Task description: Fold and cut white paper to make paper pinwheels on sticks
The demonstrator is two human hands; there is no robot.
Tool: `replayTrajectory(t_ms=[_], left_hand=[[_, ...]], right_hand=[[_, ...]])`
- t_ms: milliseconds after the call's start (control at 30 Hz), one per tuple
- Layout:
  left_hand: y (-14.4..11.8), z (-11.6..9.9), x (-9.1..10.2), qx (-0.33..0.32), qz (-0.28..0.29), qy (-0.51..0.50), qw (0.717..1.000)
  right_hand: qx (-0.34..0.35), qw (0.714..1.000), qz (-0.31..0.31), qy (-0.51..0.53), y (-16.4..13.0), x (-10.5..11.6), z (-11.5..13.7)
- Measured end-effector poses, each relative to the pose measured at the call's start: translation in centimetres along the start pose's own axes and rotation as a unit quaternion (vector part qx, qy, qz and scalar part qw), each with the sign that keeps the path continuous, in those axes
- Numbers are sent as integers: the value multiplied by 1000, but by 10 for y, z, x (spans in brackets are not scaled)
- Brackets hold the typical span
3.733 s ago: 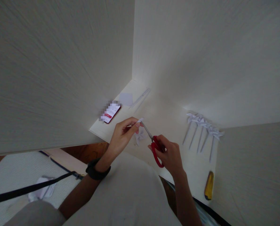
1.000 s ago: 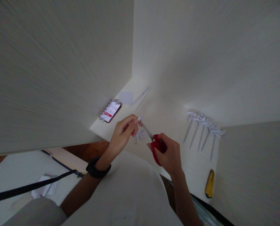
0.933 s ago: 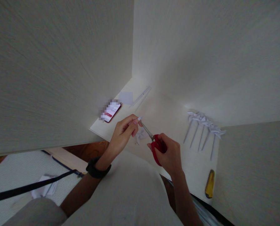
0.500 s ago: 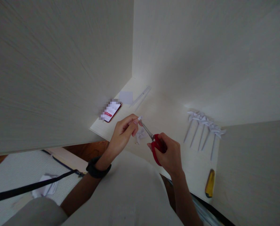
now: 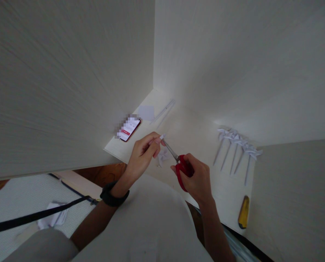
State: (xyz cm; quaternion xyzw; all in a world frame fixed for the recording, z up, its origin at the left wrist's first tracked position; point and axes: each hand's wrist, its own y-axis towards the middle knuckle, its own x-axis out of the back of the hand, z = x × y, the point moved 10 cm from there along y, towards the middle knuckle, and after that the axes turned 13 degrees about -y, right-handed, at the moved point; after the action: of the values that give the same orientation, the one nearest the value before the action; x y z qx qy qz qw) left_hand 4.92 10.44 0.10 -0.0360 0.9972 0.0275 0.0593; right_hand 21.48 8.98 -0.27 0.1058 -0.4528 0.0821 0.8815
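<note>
Between the thumb and fingers of my left hand [image 5: 145,151] is a small piece of white paper [image 5: 162,137], mostly covered by the fingertips. My right hand [image 5: 197,177] grips the red handles of a pair of scissors [image 5: 175,156]. The blades point up and left and reach the paper at my left fingertips; whether they are closed on it I cannot tell. Below the blades, a folded white paper piece [image 5: 162,156] lies on the white tabletop [image 5: 192,127], partly hidden behind my left hand.
Several white paper pinwheels on sticks [image 5: 237,143] lie in a row at the right. A yellow utility knife [image 5: 243,213] rests near the right edge. At the left are a lit phone [image 5: 130,129], a paper square [image 5: 146,112] and thin white sticks [image 5: 163,111]. Walls enclose the back and sides.
Both hands, the scissors and the paper stay almost exactly where they were. Only the picture on the phone's screen looks slightly different.
</note>
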Motion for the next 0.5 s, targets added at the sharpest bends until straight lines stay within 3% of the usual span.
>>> replayTrajectory(t_ms=[500], left_hand=[[0, -8, 2, -29, -18, 62, 997]], right_hand=[[-6, 1000, 9, -15, 1, 0, 1]])
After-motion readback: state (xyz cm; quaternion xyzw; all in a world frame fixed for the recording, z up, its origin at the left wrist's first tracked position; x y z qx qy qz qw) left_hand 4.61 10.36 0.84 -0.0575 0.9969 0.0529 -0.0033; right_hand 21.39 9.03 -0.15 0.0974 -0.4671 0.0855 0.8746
